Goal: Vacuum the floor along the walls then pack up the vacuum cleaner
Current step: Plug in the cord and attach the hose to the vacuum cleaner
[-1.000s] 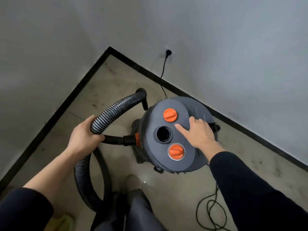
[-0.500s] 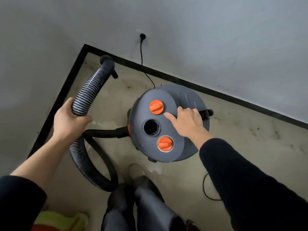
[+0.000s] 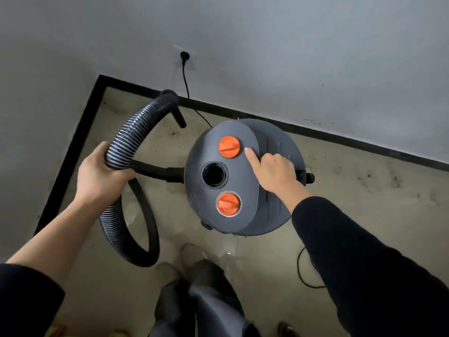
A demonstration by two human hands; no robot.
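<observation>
Packing up is judged barely begun: the plug (image 3: 184, 55) is seen in the far wall socket, the cord (image 3: 185, 86) unwound. The ribbed hose (image 3: 126, 142), left of the vacuum cleaner (image 3: 245, 188) standing in the corner, is gripped by the left hand (image 3: 102, 176); the right hand (image 3: 274, 173) is laid on its lid, index finger outstretched beside the far orange knob (image 3: 229, 147), nothing grasped. The pale floor (image 3: 364, 186) is stained, bounded by grey walls (image 3: 291, 57) and black skirting (image 3: 315, 135).
</observation>
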